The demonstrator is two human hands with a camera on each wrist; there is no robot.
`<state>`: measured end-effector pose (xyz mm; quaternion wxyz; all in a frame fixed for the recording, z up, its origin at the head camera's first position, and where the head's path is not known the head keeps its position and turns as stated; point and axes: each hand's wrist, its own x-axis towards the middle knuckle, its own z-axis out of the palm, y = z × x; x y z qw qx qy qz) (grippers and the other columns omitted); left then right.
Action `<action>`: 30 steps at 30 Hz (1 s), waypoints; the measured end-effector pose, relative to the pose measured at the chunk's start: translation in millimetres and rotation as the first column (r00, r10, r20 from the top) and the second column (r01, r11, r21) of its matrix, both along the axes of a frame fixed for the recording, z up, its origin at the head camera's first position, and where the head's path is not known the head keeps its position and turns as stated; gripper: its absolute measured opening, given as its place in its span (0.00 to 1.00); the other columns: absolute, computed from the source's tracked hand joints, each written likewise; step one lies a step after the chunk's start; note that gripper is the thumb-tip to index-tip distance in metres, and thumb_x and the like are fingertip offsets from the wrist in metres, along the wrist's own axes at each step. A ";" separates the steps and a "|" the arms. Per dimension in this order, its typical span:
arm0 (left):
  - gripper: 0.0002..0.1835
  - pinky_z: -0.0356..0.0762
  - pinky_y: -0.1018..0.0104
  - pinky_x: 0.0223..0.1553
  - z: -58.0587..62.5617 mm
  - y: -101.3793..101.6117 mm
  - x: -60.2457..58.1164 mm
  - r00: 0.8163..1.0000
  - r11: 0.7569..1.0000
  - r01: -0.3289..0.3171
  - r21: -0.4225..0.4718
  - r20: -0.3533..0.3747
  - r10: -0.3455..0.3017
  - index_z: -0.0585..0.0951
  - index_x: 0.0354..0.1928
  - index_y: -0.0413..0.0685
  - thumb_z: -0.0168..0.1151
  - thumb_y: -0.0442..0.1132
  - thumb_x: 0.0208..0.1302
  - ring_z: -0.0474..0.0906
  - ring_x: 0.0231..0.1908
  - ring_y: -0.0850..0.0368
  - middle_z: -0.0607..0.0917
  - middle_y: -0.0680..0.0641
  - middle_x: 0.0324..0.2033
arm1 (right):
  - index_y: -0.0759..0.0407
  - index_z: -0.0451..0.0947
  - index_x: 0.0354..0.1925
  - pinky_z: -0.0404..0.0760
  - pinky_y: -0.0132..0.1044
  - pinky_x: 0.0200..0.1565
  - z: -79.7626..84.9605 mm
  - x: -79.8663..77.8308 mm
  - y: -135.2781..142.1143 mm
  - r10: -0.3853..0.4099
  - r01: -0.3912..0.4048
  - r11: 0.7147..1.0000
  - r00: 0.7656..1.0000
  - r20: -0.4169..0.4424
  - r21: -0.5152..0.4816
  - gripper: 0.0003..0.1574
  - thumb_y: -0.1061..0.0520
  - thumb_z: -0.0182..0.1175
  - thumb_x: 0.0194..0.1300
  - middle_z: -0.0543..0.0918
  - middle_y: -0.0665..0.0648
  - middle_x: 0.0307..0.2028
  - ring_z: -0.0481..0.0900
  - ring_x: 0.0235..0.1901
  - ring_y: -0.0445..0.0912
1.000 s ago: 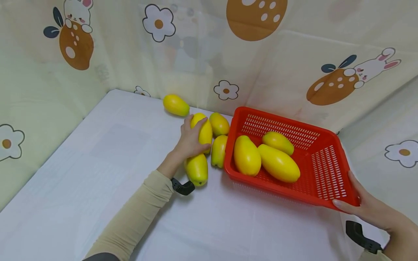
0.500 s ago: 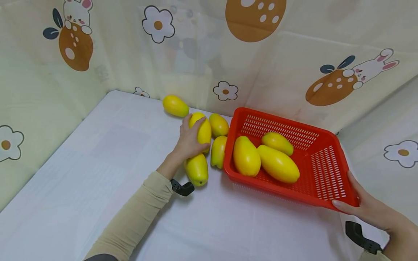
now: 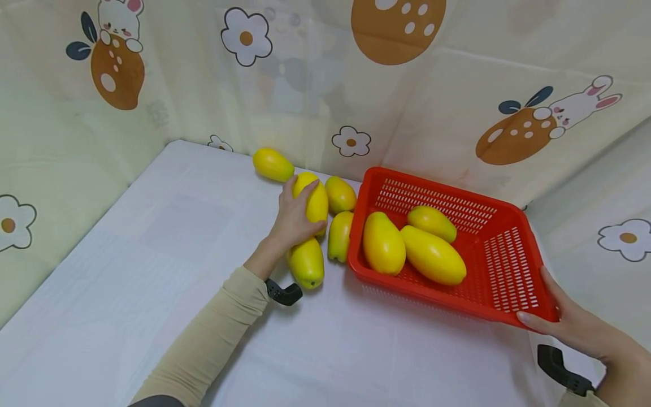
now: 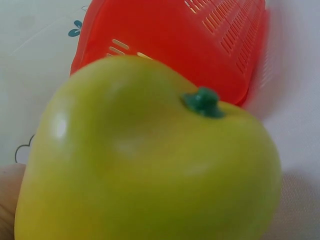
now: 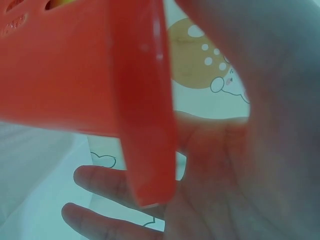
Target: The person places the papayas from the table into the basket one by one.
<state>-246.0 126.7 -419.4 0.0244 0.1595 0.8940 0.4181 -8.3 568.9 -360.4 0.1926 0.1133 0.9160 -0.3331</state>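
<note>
My left hand [image 3: 294,217] grips a yellow mango [image 3: 316,204] on the white table, thumb on the near side and fingers over the far end. Just in front of it lies a greener mango [image 3: 307,265], which fills much of the left wrist view with its green stem [image 4: 204,101]. My right hand [image 3: 577,319] holds the right end of a red plastic basket [image 3: 437,302], its thumb over the rim; in the right wrist view its fingers [image 5: 107,185] extend beneath the rim. Inside the basket lie mangoes: one upright-looking [image 3: 383,244], one long [image 3: 434,255] and one smaller [image 3: 432,222].
Between the left hand and the basket lie two mangoes, a rear mango [image 3: 341,195] and a front mango [image 3: 341,236] against the basket's left side. Another mango [image 3: 273,164] lies at the table's back edge. A patterned curtain [image 3: 305,85] hangs behind the table [image 3: 127,271].
The mango in my left hand has shifted slightly away and to the left with the hand. The right hand and the basket stay as they were.
</note>
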 end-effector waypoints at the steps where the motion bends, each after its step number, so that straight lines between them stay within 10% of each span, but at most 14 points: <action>1: 0.45 0.64 0.45 0.64 0.1 -0.1 0.0 1.000 1.000 -0.002 -0.003 0.001 0.002 0.60 0.70 0.63 0.71 0.47 0.50 0.44 0.70 0.43 0.40 0.45 0.72 | 0.41 0.06 0.65 0.83 0.53 0.40 0.2 0.0 -0.1 0.000 0.000 1.000 1.000 0.001 0.000 0.67 0.48 0.57 0.66 0.39 0.80 0.66 0.54 0.53 0.69; 30: 0.46 0.69 0.49 0.62 10.6 -6.8 -2.0 0.994 0.994 -0.107 0.026 -0.011 0.107 0.59 0.71 0.65 0.72 0.48 0.50 0.47 0.70 0.41 0.40 0.47 0.73 | 0.40 0.06 0.65 0.84 0.50 0.40 0.6 1.5 0.3 0.007 -0.007 1.000 1.000 -0.004 -0.012 0.67 0.49 0.56 0.66 0.42 0.79 0.65 0.56 0.52 0.65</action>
